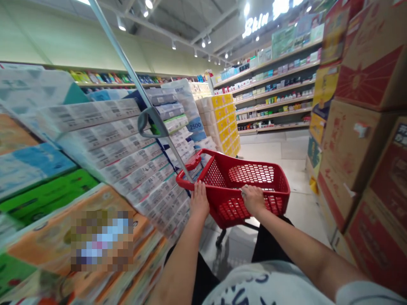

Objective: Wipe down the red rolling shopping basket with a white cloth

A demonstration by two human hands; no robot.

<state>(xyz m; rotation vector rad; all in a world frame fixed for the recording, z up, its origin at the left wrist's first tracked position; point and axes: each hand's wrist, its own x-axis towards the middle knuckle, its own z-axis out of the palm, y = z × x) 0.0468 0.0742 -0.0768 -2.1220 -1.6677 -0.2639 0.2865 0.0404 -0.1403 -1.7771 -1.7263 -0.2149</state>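
Observation:
A red plastic shopping cart [233, 190] stands in front of me, its basket turned sideways and nothing visible in the main part. My left hand [199, 201] rests against its near rim at the left, fingers stretched and close together. With fingers curled over the same rim farther right, my right hand [253, 199] holds the cart. A long grey metal pole [127, 63] with a grey plastic grip [154, 123] slants down to the cart's left end, just beyond my left hand; how it is fixed there is unclear.
Stacked tissue packs [127, 148] fill the left side, near the cart. Yellow-and-white packs [222, 123] stand beyond it. Large cardboard cartons [349, 148] line the right. Shelves of small boxes and bottles [273, 91] run along the back. Pale floor [273, 148] shows between them.

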